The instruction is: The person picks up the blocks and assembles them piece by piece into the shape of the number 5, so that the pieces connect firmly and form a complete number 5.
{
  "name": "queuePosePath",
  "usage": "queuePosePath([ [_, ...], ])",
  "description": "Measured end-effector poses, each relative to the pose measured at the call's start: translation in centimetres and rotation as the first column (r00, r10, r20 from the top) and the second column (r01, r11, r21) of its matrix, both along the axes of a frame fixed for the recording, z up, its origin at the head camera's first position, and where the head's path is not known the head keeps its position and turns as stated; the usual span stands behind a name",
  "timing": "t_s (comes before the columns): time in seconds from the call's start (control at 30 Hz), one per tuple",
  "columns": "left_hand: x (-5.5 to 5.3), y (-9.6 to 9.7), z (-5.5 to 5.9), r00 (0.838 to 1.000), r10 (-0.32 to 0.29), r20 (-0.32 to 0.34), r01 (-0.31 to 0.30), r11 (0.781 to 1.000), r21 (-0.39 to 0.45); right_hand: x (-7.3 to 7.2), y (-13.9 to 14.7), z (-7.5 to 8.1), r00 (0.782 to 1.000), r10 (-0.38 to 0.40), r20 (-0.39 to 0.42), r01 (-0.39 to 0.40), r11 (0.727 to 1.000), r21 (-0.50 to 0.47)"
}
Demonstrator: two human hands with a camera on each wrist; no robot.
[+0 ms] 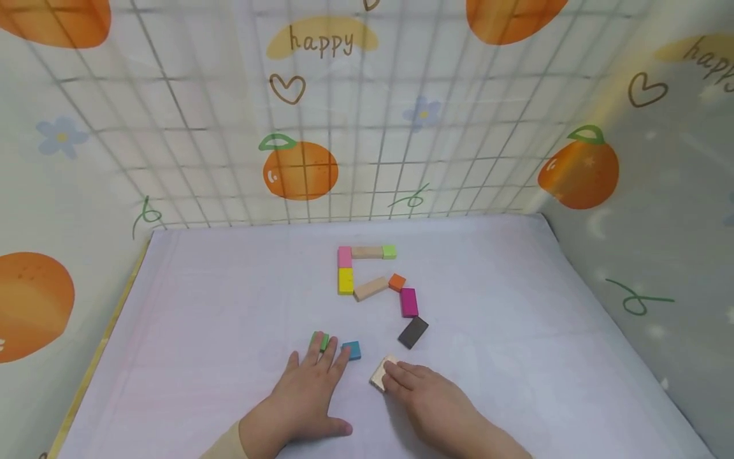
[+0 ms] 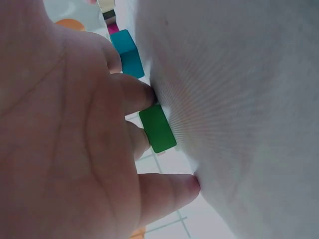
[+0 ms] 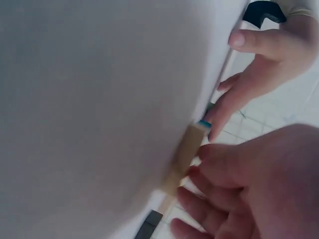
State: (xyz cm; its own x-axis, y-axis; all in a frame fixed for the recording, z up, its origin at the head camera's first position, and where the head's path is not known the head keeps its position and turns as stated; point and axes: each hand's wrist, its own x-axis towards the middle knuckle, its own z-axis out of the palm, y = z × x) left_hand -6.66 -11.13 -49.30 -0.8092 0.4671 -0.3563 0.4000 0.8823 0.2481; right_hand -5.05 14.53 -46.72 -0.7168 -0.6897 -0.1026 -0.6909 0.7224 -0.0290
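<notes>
My left hand (image 1: 306,392) lies spread over the white tabletop, its fingers straight. Its fingertips touch a small green block (image 1: 320,341), and another finger meets the edge of a small blue block (image 1: 352,350). In the left wrist view the green block (image 2: 158,128) and the blue block (image 2: 127,55) show beside the fingers. My right hand (image 1: 432,398) rests its fingertips on a plain wooden block (image 1: 381,376); the right wrist view shows this wooden block (image 3: 182,159) with the fingers along one side of it, not wrapped round it.
Beyond my hands, a curving row of blocks runs from a light green block (image 1: 389,252) through pink (image 1: 345,257), yellow (image 1: 346,281), orange (image 1: 397,282) and magenta (image 1: 409,302) ones to a dark brown block (image 1: 413,333). A printed curtain (image 1: 229,159) over a grid stands behind.
</notes>
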Motion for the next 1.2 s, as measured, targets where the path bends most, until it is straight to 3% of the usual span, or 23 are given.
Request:
queuePosePath([
  [0.13,0.0,0.1,0.1,1.000,0.002,-0.001,-0.002,1.000,0.003,0.3,0.1,-0.3,0.995,-0.063,-0.077,0.064,0.998,0.011],
  [0.57,0.0,-0.3,-0.4,1.000,0.004,-0.007,-0.004,1.000,-0.001,0.8,-0.9,-0.6,0.983,-0.140,-0.116,0.150,0.985,0.087],
  [0.83,-0.1,0.0,-0.2,1.000,-0.003,-0.011,0.003,1.000,-0.004,0.8,-0.9,-0.5,0.979,-0.154,-0.136,0.166,0.983,0.080],
  [1.2,0.0,-0.1,0.0,1.000,-0.013,-0.024,0.013,1.000,-0.003,0.9,-0.7,-0.7,0.963,-0.121,-0.242,0.142,0.987,0.071],
])
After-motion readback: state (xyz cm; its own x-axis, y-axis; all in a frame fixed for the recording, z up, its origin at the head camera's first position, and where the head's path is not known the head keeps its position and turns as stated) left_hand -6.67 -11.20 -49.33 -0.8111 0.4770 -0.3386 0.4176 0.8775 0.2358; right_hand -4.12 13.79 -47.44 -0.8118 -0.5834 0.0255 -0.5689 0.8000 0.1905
